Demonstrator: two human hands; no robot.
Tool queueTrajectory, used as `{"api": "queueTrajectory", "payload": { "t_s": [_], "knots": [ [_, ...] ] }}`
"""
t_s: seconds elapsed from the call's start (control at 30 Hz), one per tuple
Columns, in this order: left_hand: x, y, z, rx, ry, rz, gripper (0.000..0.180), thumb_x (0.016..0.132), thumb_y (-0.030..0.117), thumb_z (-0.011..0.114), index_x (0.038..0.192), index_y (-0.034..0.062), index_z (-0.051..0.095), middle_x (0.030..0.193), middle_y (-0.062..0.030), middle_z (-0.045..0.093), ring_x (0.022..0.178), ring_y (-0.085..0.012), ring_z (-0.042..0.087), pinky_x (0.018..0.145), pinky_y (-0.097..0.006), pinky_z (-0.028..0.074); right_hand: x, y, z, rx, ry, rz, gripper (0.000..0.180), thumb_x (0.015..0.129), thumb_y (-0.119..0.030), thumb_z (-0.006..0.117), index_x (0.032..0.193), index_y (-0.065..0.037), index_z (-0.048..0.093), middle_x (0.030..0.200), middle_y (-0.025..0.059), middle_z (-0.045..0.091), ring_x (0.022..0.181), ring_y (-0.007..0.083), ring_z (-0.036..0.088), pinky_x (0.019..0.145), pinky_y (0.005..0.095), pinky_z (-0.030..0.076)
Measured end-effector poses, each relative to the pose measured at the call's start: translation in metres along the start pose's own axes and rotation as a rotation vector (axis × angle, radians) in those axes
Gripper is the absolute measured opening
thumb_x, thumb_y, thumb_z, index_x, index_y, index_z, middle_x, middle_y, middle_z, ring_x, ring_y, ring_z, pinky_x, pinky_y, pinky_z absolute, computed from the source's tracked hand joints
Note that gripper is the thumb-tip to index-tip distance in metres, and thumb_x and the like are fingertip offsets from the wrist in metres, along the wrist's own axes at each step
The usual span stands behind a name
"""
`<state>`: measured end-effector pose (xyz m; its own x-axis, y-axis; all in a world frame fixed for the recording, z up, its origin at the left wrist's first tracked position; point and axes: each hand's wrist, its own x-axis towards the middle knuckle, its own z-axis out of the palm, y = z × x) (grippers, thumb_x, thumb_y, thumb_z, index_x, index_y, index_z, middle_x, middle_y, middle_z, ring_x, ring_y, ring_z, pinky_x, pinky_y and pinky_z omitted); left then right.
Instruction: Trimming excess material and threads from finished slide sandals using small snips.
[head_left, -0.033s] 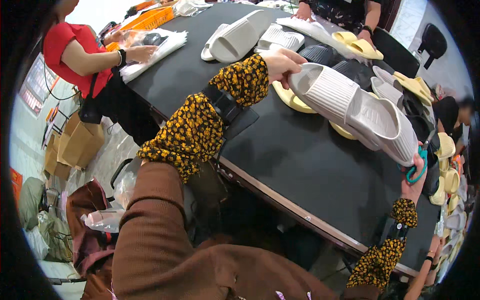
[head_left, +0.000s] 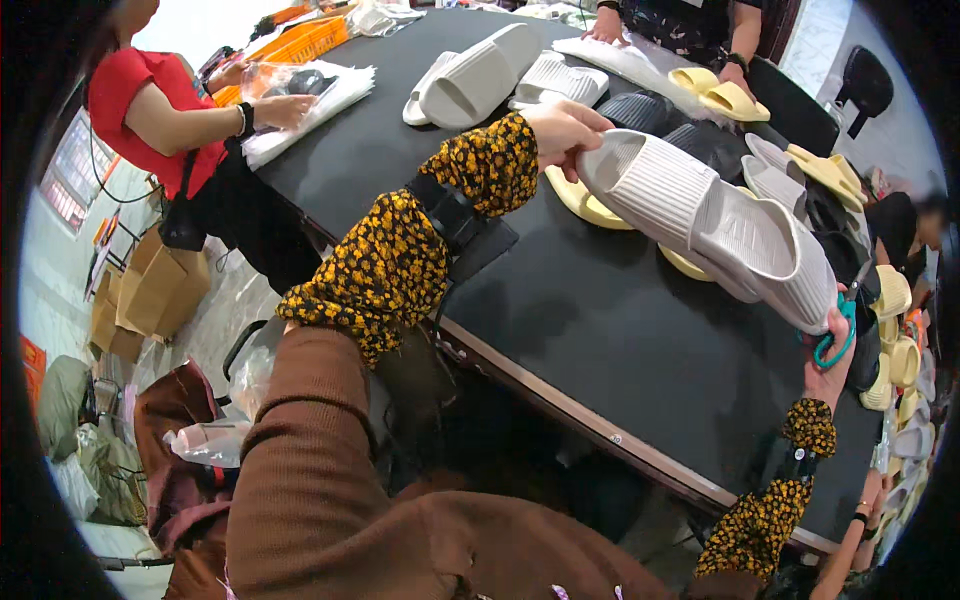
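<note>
Both hands (head_left: 565,130) gripping grey slide sandal (head_left: 700,215), seemingly

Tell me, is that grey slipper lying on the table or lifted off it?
Lifted. The grey slipper hangs above the black table, gripped at one end by the left hand and at the other by the right hand.

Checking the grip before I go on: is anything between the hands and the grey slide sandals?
Nothing visible. The left hand grips the grey slide sandals at one end; the right hand, also holding teal scissors, touches the other.
</note>
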<state>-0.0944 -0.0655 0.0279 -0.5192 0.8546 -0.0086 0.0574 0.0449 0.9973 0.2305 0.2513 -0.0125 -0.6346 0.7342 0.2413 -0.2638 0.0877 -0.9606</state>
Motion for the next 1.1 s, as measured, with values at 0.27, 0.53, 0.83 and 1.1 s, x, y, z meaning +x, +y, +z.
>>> {"api": "queueTrajectory", "payload": {
  "t_s": [0.27, 0.53, 0.83, 1.1],
  "knots": [
    [0.006, -0.008, 0.001, 0.041, -0.018, -0.006, 0.038, 0.081, 0.0, 0.051, 0.118, -0.0057, 0.052, 0.093, -0.0113, 0.062, 0.065, -0.0144, 0.059, 0.046, -0.026, 0.049, 0.002, 0.008, -0.014, -0.078, -0.042, -0.013, 0.052, 0.073, -0.033, 0.063, 0.115, -0.005, 0.051, 0.094, 0.0006, 0.057, 0.075, 0.0091, 0.055, 0.055, 0.0213, 0.043],
    [0.006, -0.018, -0.017, -0.087, -0.009, 0.025, 0.039, 0.083, 0.005, 0.053, 0.12, -0.0038, 0.051, 0.096, -0.0076, 0.062, 0.069, -0.011, 0.059, 0.055, -0.026, 0.049, -0.009, -0.008, 0.015, 0.055, -0.089, -0.047, 0.039, 0.072, -0.02, 0.062, 0.107, -0.005, 0.055, 0.092, 0.001, 0.058, 0.075, 0.01, 0.057, 0.056, 0.0211, 0.047],
    [0.007, -0.006, 0.016, -0.217, 0.071, -0.022, 0.037, 0.082, 0.0, 0.046, 0.118, -0.0058, 0.051, 0.098, -0.0105, 0.061, 0.077, -0.0163, 0.061, 0.058, -0.03, 0.051, 0.001, 0.011, 0.015, 0.24, 0.14, 0.024, 0.031, 0.076, -0.025, 0.068, 0.101, -0.008, 0.058, 0.083, 0.0027, 0.059, 0.063, 0.0131, 0.057, 0.042, 0.0272, 0.045],
    [0.041, 0.012, -0.003, -0.281, 0.099, 0.102, 0.043, 0.081, -0.002, 0.043, 0.123, -0.0097, 0.044, 0.107, -0.017, 0.06, 0.083, -0.0202, 0.062, 0.058, -0.026, 0.047, -0.008, 0.008, 0.018, 0.323, 0.151, 0.158, 0.025, 0.082, -0.026, 0.062, 0.092, -0.005, 0.055, 0.071, 0.0074, 0.058, 0.054, 0.0139, 0.055, 0.043, 0.0277, 0.046]
  ]
}}
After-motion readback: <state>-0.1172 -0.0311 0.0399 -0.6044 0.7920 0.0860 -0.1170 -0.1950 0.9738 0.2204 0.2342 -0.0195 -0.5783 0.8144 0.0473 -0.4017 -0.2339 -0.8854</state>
